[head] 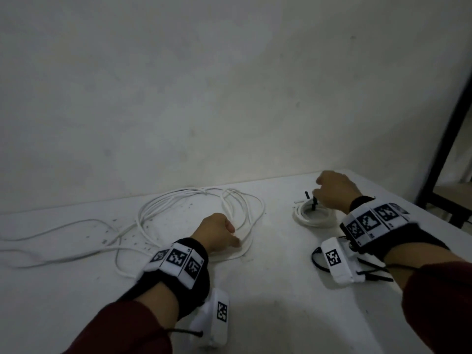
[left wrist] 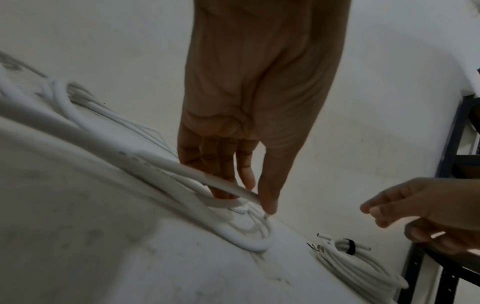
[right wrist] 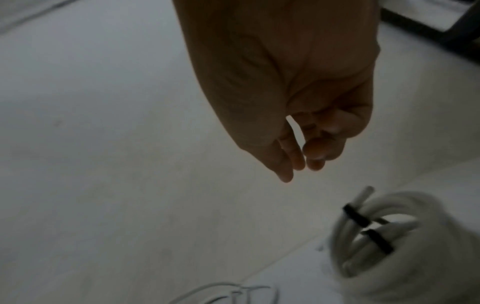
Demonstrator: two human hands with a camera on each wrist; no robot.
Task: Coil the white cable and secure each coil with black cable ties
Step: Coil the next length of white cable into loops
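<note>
A long white cable point(head: 199, 200) lies in loose loops on the white table point(head: 275, 290), and its tail runs off to the left. My left hand point(head: 222, 232) is at the near right side of the loops. In the left wrist view its fingers point(left wrist: 244, 174) and thumb hold one strand of the white cable point(left wrist: 182, 168). A small finished coil point(head: 314, 217) lies at the right, bound with a black cable tie point(head: 314, 203). My right hand point(head: 334, 190) hovers just above the coil point(right wrist: 389, 236), fingers loosely curled and holding nothing.
A pale wall point(head: 229, 98) rises right behind the table's far edge. A black metal frame point(head: 444, 139) stands at the right, past the table's right edge. Dark specks dot the table near the loose loops. Black strips point(head: 375, 274) lie beneath my right wrist.
</note>
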